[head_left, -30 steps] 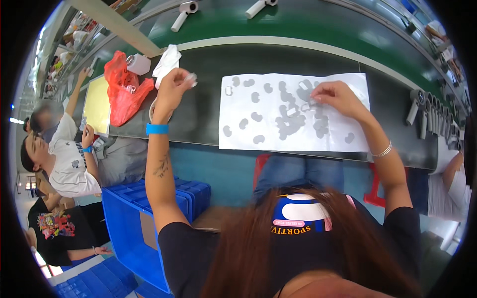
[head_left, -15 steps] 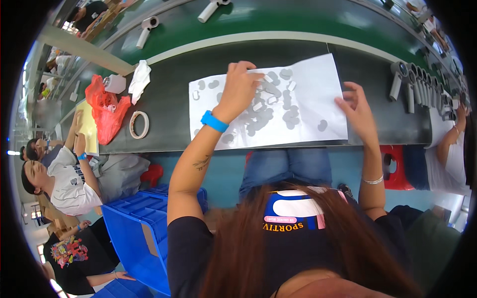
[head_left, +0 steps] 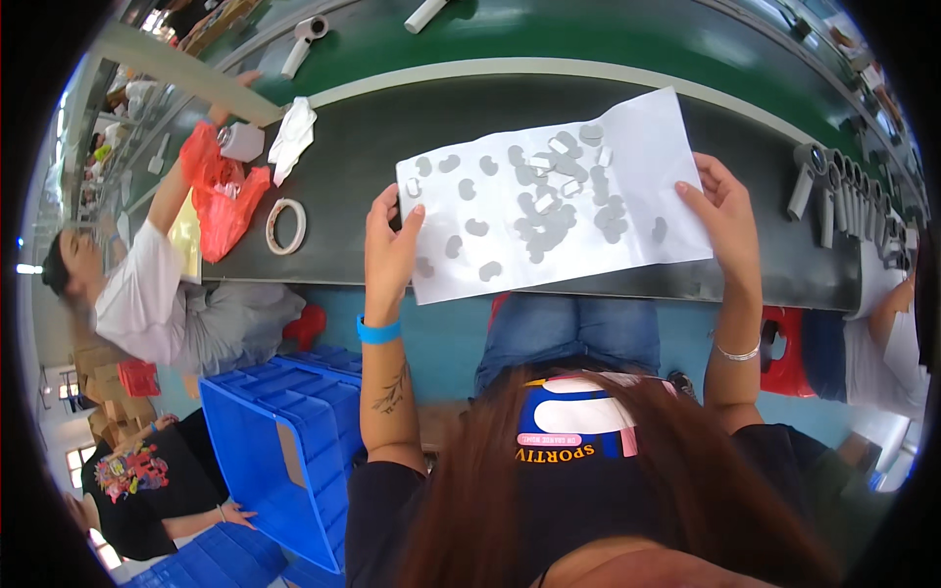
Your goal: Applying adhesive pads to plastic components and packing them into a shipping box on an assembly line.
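A white paper sheet [head_left: 627,255] is held between my two hands at the near edge of the work table. Its left edge is pinched by my left hand [head_left: 392,240], thumb on top. On the right edge my right hand [head_left: 727,211] grips it the same way, fingers partly hidden behind it. Several grey bean-shaped pieces [head_left: 549,233] are scattered and heaped on the sheet. Among them lie a few small white parts [head_left: 545,203]; another white part [head_left: 413,186] is near my left thumb. The sheet's right end tilts upward.
Left on the dark table [head_left: 343,196] are a tape roll [head_left: 285,226], a red plastic bag [head_left: 227,211], a white bottle [head_left: 241,142] and a white cloth [head_left: 292,139]. Grey handheld devices [head_left: 806,181] line the right. A co-worker [head_left: 147,294] reaches in at left; blue crates [head_left: 284,441] stand below.
My left hand has moved from over the pieces to the sheet's left edge. The sheet is now tilted, held by both hands. The co-worker at left has stretched an arm forward.
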`<control>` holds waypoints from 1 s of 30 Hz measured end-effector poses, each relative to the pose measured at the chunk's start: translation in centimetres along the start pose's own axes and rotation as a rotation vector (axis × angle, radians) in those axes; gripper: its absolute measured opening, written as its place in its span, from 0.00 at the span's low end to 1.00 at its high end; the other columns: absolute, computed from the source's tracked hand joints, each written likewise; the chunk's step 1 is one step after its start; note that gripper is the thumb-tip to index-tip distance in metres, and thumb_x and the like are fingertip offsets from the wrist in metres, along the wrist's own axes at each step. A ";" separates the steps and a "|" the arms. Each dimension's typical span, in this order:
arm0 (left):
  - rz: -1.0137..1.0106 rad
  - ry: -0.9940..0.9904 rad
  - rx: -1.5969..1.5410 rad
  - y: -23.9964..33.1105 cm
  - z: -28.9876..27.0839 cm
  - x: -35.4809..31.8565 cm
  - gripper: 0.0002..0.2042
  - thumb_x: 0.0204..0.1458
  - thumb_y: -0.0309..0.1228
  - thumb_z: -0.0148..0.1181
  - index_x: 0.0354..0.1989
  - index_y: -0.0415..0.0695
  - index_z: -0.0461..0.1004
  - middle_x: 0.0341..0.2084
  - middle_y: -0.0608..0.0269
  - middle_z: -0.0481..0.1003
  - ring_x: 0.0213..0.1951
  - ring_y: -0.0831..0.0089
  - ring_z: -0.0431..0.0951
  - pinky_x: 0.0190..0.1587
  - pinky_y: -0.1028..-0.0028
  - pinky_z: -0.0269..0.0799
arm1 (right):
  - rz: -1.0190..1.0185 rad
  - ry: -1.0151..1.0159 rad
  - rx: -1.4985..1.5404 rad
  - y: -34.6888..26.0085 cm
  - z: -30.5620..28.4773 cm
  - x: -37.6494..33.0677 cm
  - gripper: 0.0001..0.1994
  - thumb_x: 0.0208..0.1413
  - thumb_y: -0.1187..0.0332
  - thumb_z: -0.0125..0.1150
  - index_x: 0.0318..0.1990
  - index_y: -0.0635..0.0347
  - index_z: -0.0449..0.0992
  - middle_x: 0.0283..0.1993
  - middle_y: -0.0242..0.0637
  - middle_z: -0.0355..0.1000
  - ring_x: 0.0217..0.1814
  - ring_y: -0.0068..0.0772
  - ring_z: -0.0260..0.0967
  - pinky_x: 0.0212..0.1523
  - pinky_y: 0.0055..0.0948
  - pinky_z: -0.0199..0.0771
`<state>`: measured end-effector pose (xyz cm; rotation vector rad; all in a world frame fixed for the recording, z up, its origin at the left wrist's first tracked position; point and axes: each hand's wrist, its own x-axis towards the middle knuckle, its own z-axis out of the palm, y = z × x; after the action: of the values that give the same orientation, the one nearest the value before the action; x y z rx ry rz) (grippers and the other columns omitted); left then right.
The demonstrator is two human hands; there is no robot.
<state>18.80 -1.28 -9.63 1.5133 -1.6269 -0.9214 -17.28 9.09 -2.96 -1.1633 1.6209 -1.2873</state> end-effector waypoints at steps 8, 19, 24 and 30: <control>-0.217 0.005 -0.404 -0.1 -1.6 -1.6 0.28 0.51 0.27 0.60 0.60 0.36 0.57 0.54 0.44 0.62 0.48 0.67 0.69 0.49 0.71 0.68 | -0.181 -0.270 -0.294 1.1 3.6 0.6 0.15 0.60 0.63 0.51 0.53 0.55 0.72 0.51 0.35 0.69 0.54 0.32 0.63 0.55 0.28 0.60; -0.217 -0.172 -0.408 1.8 -3.2 -2.3 0.18 0.49 0.24 0.61 0.47 0.36 0.64 0.31 0.62 0.74 0.25 0.81 0.73 0.21 0.83 0.67 | -0.422 -0.256 -1.165 3.5 7.5 -1.9 0.21 0.58 0.58 0.51 0.60 0.44 0.65 0.67 0.38 0.53 0.72 0.45 0.41 0.66 0.51 0.35; -0.124 -0.123 -0.427 2.7 -3.0 -2.4 0.25 0.48 0.21 0.61 0.54 0.37 0.59 0.36 0.57 0.73 0.27 0.78 0.75 0.23 0.81 0.70 | -0.404 -0.243 -1.075 1.3 7.9 -1.7 0.20 0.58 0.62 0.53 0.58 0.47 0.67 0.64 0.42 0.55 0.67 0.45 0.49 0.65 0.50 0.39; 0.037 -0.295 -0.388 3.1 -1.9 -4.9 0.44 0.43 0.15 0.60 0.67 0.44 0.41 0.50 0.48 0.65 0.44 0.66 0.76 0.39 0.75 0.77 | -0.467 -0.232 -0.951 3.0 7.5 -0.3 0.20 0.54 0.69 0.56 0.56 0.50 0.68 0.59 0.42 0.62 0.61 0.41 0.58 0.63 0.45 0.46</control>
<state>19.25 3.74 -6.16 1.1170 -1.5529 -1.3999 -10.83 7.39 -7.48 -2.2664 1.8838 -0.5323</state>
